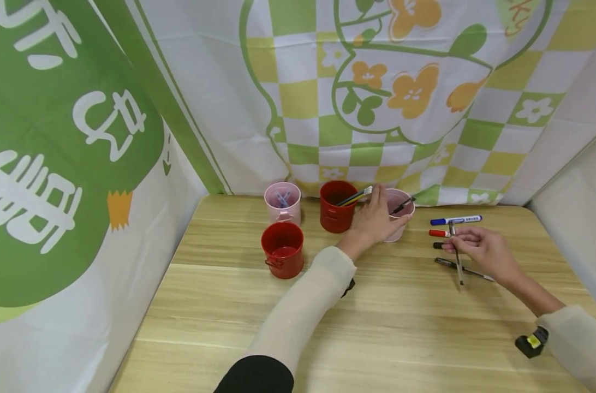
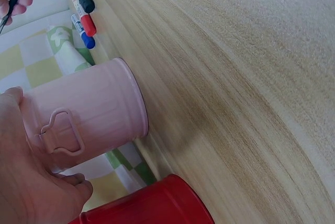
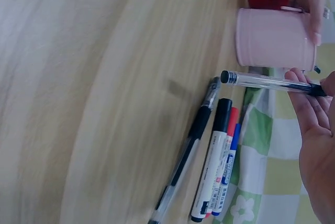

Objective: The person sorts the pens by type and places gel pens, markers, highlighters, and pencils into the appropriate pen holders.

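Note:
My left hand point(image 1: 371, 225) holds the right-hand pink bucket point(image 2: 99, 109) near its rim, thumb on one side and fingers on the other. A dark pen point(image 1: 401, 206) leans inside that bucket. Over the right part of the table, my right hand point(image 1: 489, 255) pinches a clear-barrelled pen point(image 3: 261, 81) between thumb and fingers, above the table. Below it lies another pen point(image 3: 183, 161) with a dark grip. Beside that pen are a black marker point(image 3: 212, 166), a red marker point(image 1: 437, 233) and a blue marker point(image 1: 456, 220).
Left of my left hand stands a red bucket point(image 1: 336, 219) holding several pencils point(image 1: 358, 196). Farther left, a pink bucket point(image 1: 283, 210) contains bluish sticks, with another red bucket point(image 1: 284, 261) in front. A patterned cloth point(image 1: 303, 98) hangs behind the wooden table point(image 1: 376, 338).

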Motion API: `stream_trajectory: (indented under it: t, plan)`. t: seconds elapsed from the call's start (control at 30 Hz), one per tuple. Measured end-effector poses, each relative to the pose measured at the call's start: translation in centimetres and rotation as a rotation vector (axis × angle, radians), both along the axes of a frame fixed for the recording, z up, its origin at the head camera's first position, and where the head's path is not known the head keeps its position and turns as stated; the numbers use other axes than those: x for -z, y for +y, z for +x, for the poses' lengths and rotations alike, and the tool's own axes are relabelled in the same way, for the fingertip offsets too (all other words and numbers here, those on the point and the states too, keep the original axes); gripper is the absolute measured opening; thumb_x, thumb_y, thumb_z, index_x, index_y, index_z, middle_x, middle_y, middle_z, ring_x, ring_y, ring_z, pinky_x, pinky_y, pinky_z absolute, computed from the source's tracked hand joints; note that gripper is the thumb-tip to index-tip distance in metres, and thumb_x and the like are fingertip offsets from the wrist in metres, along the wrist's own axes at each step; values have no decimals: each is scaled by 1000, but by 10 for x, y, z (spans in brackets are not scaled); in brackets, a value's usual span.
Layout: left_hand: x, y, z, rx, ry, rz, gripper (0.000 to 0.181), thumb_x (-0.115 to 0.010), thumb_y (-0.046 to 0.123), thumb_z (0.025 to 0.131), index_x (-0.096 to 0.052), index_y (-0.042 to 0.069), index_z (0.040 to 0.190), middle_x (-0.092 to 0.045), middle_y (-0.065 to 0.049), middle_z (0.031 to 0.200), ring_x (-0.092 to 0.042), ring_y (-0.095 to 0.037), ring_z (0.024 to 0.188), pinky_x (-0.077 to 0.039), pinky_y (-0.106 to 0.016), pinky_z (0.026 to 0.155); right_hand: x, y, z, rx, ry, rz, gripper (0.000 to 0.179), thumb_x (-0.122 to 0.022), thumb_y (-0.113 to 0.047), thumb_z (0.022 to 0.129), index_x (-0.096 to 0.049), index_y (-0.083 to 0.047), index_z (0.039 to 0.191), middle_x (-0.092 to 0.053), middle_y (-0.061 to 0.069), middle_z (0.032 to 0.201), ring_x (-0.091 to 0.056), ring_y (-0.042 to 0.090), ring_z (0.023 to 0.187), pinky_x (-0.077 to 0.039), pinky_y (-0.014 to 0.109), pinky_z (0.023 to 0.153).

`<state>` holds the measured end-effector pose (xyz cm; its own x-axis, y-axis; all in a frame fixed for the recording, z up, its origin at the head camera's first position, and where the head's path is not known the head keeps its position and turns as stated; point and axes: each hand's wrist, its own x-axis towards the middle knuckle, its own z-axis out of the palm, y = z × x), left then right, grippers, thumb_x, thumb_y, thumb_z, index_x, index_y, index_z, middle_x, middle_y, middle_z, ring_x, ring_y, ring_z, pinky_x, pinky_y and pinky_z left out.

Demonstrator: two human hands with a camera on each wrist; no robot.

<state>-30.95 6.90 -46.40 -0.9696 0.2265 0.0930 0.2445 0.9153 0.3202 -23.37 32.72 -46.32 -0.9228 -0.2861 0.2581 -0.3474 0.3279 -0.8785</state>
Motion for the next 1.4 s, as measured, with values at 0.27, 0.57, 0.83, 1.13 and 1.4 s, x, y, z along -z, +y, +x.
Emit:
stream_trajectory:
  t: [0.27, 0.57, 0.83, 1.13, 1.4]
  plan:
    - [0, 0, -1, -4, -3, 6, 107, -31, 84, 83, 0, 16, 158, -2, 2, 165, -39, -22, 140, -37, -43, 110, -13, 1, -8, 76, -49, -137, 24, -61, 1, 94, -52, 19, 107, -76, 2, 91, -73, 13, 81, -56, 23, 69]
    - [1, 1, -1, -4, -8, 10, 106, -32, 84, 83, 1, 16, 158, -1, 3, 165, -38, -22, 140, -36, -42, 111, -24, -4, -17, 98, -55, -361, 23, -65, 2, 91, -50, 14, 105, -75, 10, 89, -73, 18, 81, -55, 24, 69]
    - [1, 1, 0, -6, -8, 18, 106, -34, 83, 83, 1, 16, 158, -2, 2, 165, -39, -22, 140, -37, -42, 110, -30, -13, -26, 87, -8, -519, 21, -64, 9, 89, -48, 14, 100, -73, 19, 93, -72, 25, 85, -52, 30, 77]
    - [2, 2, -1, -4, 4, 11, 106, -34, 83, 83, -1, 15, 158, -3, 2, 165, -40, -21, 139, -37, -41, 110, -37, -19, -30, 128, 56, -548, 18, -62, 5, 91, -50, 15, 100, -73, 20, 99, -73, 25, 89, -52, 31, 79]
    - [1, 1, 0, 0, 16, 11, 106, -34, 82, 84, -3, 14, 158, -5, 1, 164, -42, -21, 137, -38, -41, 109, -43, -26, -39, 109, 36, -771, 20, -60, 10, 90, -47, 15, 105, -69, 27, 103, -71, 32, 93, -50, 35, 83]
